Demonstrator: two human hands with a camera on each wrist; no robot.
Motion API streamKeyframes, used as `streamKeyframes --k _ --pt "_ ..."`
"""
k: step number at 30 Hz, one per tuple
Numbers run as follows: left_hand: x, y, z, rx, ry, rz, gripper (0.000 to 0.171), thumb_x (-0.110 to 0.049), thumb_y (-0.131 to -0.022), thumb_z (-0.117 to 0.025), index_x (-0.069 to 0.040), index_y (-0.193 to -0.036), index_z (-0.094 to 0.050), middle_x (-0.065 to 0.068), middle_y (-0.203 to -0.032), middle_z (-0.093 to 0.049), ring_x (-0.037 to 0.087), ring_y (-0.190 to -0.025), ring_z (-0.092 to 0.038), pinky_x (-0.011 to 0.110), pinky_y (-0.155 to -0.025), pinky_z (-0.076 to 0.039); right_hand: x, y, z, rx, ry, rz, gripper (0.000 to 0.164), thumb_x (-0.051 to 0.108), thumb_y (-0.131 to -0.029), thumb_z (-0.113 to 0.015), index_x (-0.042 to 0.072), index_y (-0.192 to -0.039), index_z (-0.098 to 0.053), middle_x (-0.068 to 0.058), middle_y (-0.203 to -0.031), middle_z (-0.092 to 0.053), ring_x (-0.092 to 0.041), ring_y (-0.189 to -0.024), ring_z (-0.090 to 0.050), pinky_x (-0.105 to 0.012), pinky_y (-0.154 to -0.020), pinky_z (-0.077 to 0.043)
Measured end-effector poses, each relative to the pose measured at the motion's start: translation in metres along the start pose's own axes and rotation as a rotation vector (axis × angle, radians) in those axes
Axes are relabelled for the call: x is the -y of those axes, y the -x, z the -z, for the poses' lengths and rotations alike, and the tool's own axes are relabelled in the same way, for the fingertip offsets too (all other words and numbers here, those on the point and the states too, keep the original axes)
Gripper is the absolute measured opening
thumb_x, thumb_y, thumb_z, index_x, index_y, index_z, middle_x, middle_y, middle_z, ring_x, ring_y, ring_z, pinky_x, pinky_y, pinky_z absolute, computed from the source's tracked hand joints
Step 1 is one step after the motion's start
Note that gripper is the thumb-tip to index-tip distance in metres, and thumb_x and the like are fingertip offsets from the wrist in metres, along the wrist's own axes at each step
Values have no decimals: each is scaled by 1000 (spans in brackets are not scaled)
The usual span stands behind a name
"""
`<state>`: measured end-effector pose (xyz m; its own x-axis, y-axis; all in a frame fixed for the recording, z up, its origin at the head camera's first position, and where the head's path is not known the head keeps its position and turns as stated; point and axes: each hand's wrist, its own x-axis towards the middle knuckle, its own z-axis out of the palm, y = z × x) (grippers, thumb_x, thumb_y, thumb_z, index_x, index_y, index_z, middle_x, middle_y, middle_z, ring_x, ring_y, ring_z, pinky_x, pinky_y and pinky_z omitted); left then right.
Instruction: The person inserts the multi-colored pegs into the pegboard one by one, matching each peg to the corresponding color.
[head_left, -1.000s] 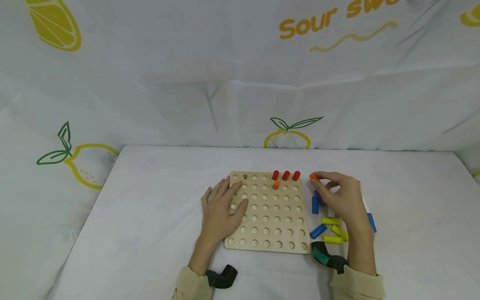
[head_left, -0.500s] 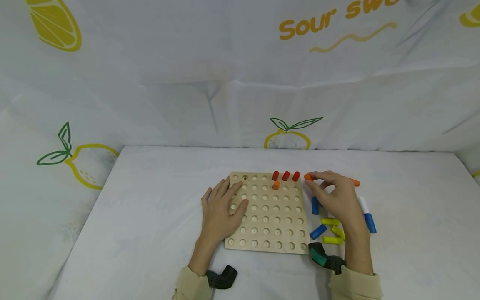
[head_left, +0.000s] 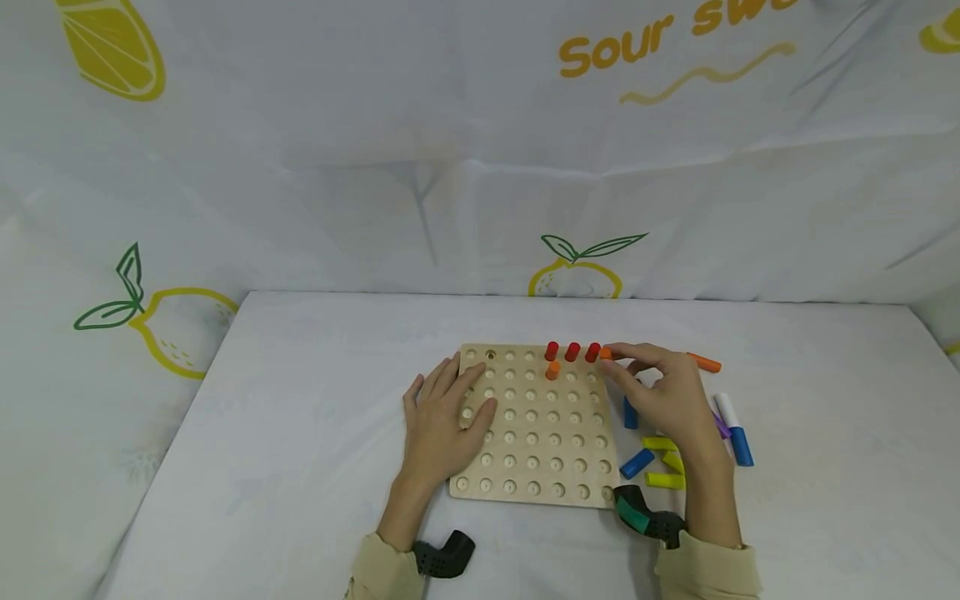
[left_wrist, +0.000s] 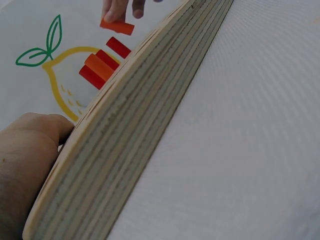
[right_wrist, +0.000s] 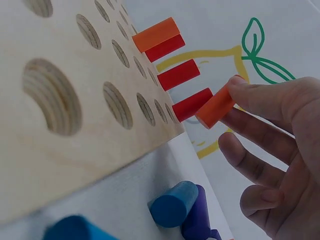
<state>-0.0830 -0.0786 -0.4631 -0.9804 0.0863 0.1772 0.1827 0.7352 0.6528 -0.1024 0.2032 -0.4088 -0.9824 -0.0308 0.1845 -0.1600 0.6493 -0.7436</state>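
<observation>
A wooden pegboard (head_left: 521, 425) with rows of round holes lies on the white table. My left hand (head_left: 442, 421) rests on its left side with fingers spread. Between thumb and fingertips my right hand (head_left: 667, 387) pinches an orange peg (right_wrist: 217, 106), held above the board's far right corner. In the right wrist view that peg is close to the rightmost red peg (right_wrist: 192, 105). Three red pegs stand in the far row; a second orange peg (head_left: 552, 370) stands one row nearer, before the leftmost red one.
Right of the board lie several yellow pegs (head_left: 664, 481), blue pegs (head_left: 637, 463), a white peg (head_left: 724, 407), a purple peg (right_wrist: 196, 215) and another orange peg (head_left: 705, 362). A lemon-printed cloth (head_left: 337, 208) hangs behind the table.
My right hand has moved left with the orange peg, from beside the board to its far right corner. The left hand has stayed in place.
</observation>
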Motion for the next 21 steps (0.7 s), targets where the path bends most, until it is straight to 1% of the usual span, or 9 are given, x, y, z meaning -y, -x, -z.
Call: streamKeyframes --k 6,8,10,13,16,18,21 --pt "0 0 0 -10 -6 -7 52 -42 -94 -61 -23 -142 -61 10 -161 -46 32 -150 -40 63 -122 -16 2 -1 -2 31 -34 -14 28 18 -93 -74 7 -119 -76 -16 -114 -77 5 -87 -57 -19 -69 -51" --pt "0 0 0 -15 -11 -11 52 -42 -94 -61 -23 -142 -61 9 -160 -46 32 -150 -41 63 -122 -17 2 -1 -3 43 -42 -23 29 19 -93 -74 7 -120 -76 -15 -115 -77 3 -88 -58 -20 -69 -51" --pt "1 0 0 -17 -13 -12 52 -42 -94 -61 -23 -142 -62 9 -160 -47 32 -150 -41 64 -122 -18 3 -1 -4 55 -43 -31 29 20 -94 -73 8 -121 -76 -14 -117 -77 -2 -91 -60 -20 -73 -52" --pt "1 0 0 -18 -13 -14 52 -43 -94 -61 -23 -142 -62 9 -160 -47 32 -150 -41 64 -122 -18 4 -1 -5 74 -49 -48 31 21 -95 -72 7 -122 -75 -15 -119 -76 -16 -96 -64 -21 -79 -52" --pt "0 0 0 -16 -16 -15 52 -43 -94 -61 -23 -142 -62 9 -160 -46 32 -150 -41 64 -122 -18 4 -1 -6 86 -54 -63 32 21 -96 -71 6 -123 -74 -16 -121 -75 -26 -100 -66 -22 -79 -52" --pt "0 0 0 -16 -17 -16 52 -43 -94 -61 -23 -142 -61 9 -160 -46 32 -150 -41 64 -122 -18 5 -1 -6 89 -58 -73 32 22 -96 -71 6 -123 -74 -16 -121 -75 -27 -100 -66 -21 -77 -53" --pt "0 0 0 -15 -17 -16 52 -42 -94 -61 -23 -142 -61 9 -160 -46 32 -150 -41 64 -122 -18 5 -2 -8 93 -65 -76 31 23 -96 -71 7 -122 -75 -15 -119 -76 -19 -97 -65 -21 -72 -53"
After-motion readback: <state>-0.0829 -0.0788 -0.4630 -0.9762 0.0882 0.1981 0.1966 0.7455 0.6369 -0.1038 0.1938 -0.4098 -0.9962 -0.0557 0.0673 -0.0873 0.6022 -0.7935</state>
